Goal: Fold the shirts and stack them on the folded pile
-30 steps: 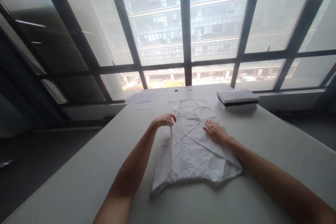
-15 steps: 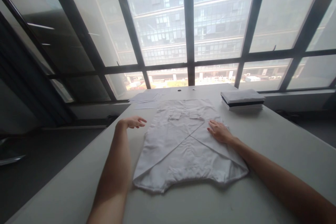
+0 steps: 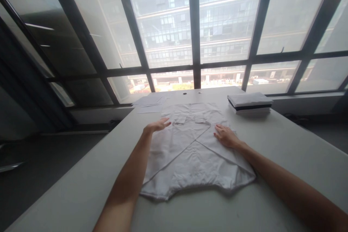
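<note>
A white shirt (image 3: 194, 152) lies flat on the table (image 3: 285, 159), its hem nearest the person and its collar end away toward the window (image 3: 168, 25). Both sides are folded in, so two edges cross in a shallow V over the middle, and the two chest pockets show just beyond that crossing. The right hand (image 3: 226, 136) lies palm down and open on the right flap, fingers spread and pointing inward; it grips nothing and seems only to press the fold flat so the cloth stays where it is. The left hand (image 3: 157, 125) is also open, fingers straight and together, at the shirt's left edge near the pocket; whether it touches the cloth or hovers just above it I cannot tell, but its flat pose suits smoothing rather than gripping. Both forearms reach in from the near edge, one on each side of the shirt. Farther off on the right, well apart from the shirt, sits a stack (image 3: 250, 103) of folded garments, mostly white with one dark layer. At the far left lie a few loose papers (image 3: 149, 103), and two small dark spots mark the tabletop near its far edge.
</note>
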Demonstrator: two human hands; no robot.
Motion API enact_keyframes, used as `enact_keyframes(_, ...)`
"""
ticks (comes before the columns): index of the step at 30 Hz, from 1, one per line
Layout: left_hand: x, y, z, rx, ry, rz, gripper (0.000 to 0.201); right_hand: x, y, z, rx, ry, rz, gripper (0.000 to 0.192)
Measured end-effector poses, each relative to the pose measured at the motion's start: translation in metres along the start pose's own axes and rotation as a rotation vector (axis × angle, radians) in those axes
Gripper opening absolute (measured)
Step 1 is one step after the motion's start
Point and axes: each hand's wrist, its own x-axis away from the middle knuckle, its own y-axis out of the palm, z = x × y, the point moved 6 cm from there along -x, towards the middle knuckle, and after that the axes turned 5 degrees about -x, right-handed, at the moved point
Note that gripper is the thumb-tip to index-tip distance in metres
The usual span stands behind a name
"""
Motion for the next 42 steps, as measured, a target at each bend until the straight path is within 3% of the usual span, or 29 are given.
enact_keyframes(4, -0.004, 0.037, 0.001, -0.055, -0.024, -0.036, 0.043, 0.001, -0.002, -0.002, -0.011, -0.004, 0.013, 0.052)
enact_keyframes(8, -0.004, 0.055, -0.009, -0.104, -0.065, -0.053, 0.051, 0.001, -0.004, -0.003, -0.014, -0.011, 0.014, 0.052)
enact_keyframes(18, -0.005, 0.058, -0.009, -0.114, -0.081, -0.033, 0.052, 0.001, -0.003, -0.002, -0.017, 0.007, -0.001, 0.055)
enact_keyframes(22, -0.001, 0.047, -0.002, -0.078, -0.089, 0.019, 0.047, 0.001, -0.002, -0.001, -0.035, 0.012, 0.013, 0.058)
enact_keyframes(25, -0.003, 0.028, 0.017, -0.036, -0.016, 0.076, 0.045, 0.001, -0.001, 0.0, -0.046, 0.016, 0.007, 0.059)
enact_keyframes(28, -0.003, 0.018, 0.057, 0.016, 0.146, 0.061, 0.044, 0.0, 0.001, 0.001, -0.036, 0.014, -0.009, 0.055)
enact_keyframes(31, 0.008, 0.028, 0.109, 0.072, 0.332, 0.037, 0.043, -0.001, 0.002, 0.002, -0.03, 0.012, -0.004, 0.054)
enact_keyframes(33, 0.023, 0.041, 0.144, 0.111, 0.501, 0.1, 0.047, -0.001, 0.003, 0.003, -0.03, 0.007, 0.004, 0.054)
enact_keyframes(35, 0.034, 0.06, 0.166, 0.083, 0.55, 0.114, 0.051, -0.002, 0.003, 0.003, -0.035, 0.005, 0.011, 0.053)
enact_keyframes(38, 0.042, 0.082, 0.176, 0.074, 0.528, 0.076, 0.05, -0.002, 0.003, 0.003, -0.044, 0.013, 0.007, 0.052)
enact_keyframes(42, 0.042, 0.081, 0.173, 0.15, 0.529, 0.1, 0.044, -0.002, 0.002, 0.003, -0.05, 0.024, -0.001, 0.051)
